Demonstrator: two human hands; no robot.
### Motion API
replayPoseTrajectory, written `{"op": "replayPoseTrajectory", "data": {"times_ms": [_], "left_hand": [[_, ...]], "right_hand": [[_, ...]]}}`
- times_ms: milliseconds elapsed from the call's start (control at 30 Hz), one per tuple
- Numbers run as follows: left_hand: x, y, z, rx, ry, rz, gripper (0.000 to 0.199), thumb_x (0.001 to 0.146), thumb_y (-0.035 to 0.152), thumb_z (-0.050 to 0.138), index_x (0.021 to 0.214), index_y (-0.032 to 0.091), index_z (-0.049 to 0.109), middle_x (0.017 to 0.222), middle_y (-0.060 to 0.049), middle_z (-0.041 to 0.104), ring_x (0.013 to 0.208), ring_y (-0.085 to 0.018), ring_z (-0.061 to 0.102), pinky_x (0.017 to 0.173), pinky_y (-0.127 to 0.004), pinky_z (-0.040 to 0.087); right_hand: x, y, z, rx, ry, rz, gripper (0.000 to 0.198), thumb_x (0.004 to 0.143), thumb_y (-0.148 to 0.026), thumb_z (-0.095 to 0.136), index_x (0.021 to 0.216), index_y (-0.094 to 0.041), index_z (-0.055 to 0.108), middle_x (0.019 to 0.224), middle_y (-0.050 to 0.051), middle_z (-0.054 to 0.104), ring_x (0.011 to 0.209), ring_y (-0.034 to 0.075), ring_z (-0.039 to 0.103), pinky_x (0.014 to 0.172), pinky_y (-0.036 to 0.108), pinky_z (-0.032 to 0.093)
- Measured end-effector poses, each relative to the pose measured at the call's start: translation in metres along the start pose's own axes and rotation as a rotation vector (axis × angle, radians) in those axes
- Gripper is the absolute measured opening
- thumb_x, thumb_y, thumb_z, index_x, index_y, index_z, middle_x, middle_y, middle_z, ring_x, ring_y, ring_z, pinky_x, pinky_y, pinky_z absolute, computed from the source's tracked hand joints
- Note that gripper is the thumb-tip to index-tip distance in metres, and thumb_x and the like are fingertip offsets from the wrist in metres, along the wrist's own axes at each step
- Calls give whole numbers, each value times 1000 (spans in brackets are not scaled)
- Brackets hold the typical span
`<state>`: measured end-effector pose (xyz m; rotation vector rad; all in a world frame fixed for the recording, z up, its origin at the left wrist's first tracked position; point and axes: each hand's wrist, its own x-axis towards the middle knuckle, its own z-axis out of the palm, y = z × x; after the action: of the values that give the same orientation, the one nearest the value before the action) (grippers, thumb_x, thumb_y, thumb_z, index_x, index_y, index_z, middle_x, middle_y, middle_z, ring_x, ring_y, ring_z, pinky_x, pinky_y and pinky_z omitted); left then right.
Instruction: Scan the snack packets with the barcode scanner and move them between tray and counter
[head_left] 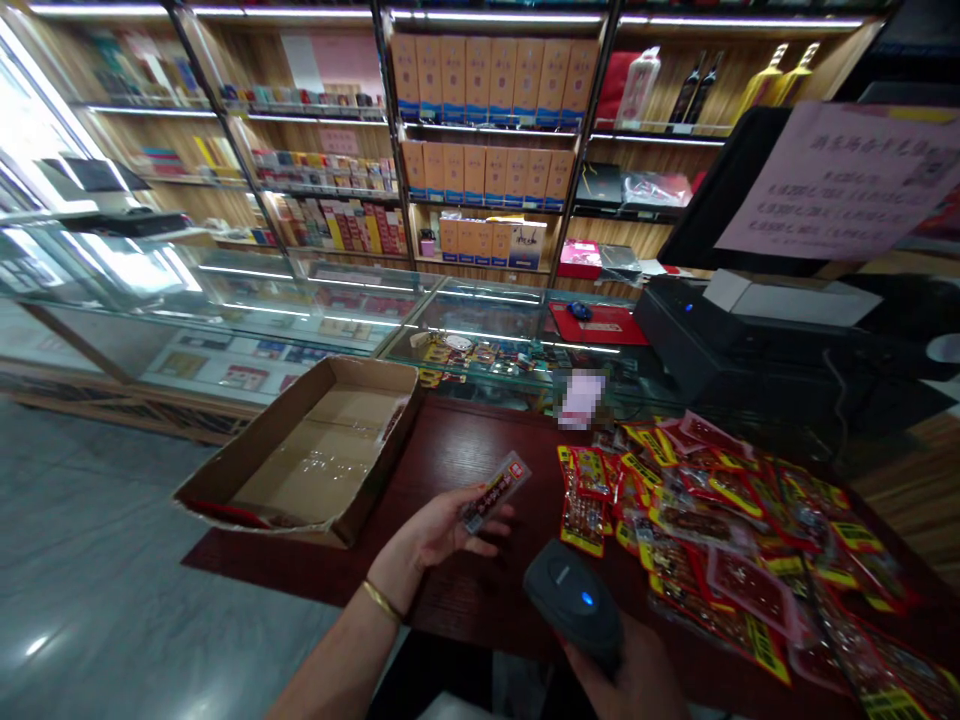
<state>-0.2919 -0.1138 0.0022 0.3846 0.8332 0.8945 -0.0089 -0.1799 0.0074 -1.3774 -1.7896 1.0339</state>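
My left hand (454,530) holds a small clear snack packet (496,490) with a red and white label, the thumb on top and the other fingers spread beneath. In my right hand (626,670), at the bottom of the view, is a dark handheld barcode scanner (574,605) with a blue light lit on top; its front points toward the packet, a short gap apart. To the right of the scanner lies a heap of snack packets (697,520) in red, yellow and clear wrappers. An open cardboard box (330,400) stands to the left, with a few wrapped pieces inside.
All this rests on a dark red wooden counter (457,440). Behind it run glass display cases (322,295) and shelves with boxes (480,80) and bottles. A monitor bearing a pink paper sign (840,190) stands at the right. A blue mouse (579,310) sits on a red mat.
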Motion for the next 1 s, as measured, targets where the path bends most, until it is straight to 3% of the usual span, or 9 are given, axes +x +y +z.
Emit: {"op": "replayPoseTrajectory", "data": {"times_ms": [100, 333, 567, 733, 867, 1000], "left_hand": [[2, 1, 0, -1, 24, -5, 41, 98, 44, 59, 117, 10, 71, 115, -17, 77, 77, -22, 76, 64, -32, 63], [13, -4, 1, -10, 32, 23, 44, 101, 48, 54, 116, 10, 71, 108, -16, 77, 78, -24, 77, 66, -37, 64], [9, -5, 8, 18, 61, 13, 45, 97, 49, 59, 113, 10, 72, 108, -16, 78, 75, -24, 77, 69, -37, 63], [23, -9, 16, 62, 99, 108, 33, 91, 35, 65, 115, 13, 69, 114, -17, 78, 85, -23, 77, 71, -31, 60], [68, -12, 48, 423, 147, 175, 29, 92, 33, 59, 113, 15, 68, 100, -11, 78, 70, -17, 72, 55, -22, 52], [125, -8, 105, 764, 103, 160, 29, 92, 18, 48, 109, 11, 71, 94, -11, 77, 67, -16, 70, 60, -26, 56]], "right_hand": [[-3, 1, 0, -11, -11, -39, 30, 80, -44, 66, 92, -21, 82, 91, 14, 84, 86, 33, 80, 82, 37, 62], [-7, 6, -2, -32, -109, -34, 30, 80, -43, 67, 92, -20, 82, 93, 16, 85, 89, 34, 81, 83, 37, 62], [-12, 2, -3, -29, 10, 37, 32, 79, -47, 66, 88, -21, 82, 84, 15, 84, 82, 34, 79, 78, 37, 61], [-9, 22, -1, 128, 91, 101, 41, 78, -62, 72, 68, -22, 78, 59, 10, 75, 61, 29, 73, 67, 35, 59], [2, 49, 10, 462, 137, 273, 58, 72, -75, 75, 73, -17, 79, 58, 8, 73, 49, 22, 65, 52, 30, 53], [7, 66, 18, 704, 321, 370, 63, 61, -77, 83, 79, -17, 77, 57, 4, 72, 41, 15, 58, 42, 25, 46]]}}
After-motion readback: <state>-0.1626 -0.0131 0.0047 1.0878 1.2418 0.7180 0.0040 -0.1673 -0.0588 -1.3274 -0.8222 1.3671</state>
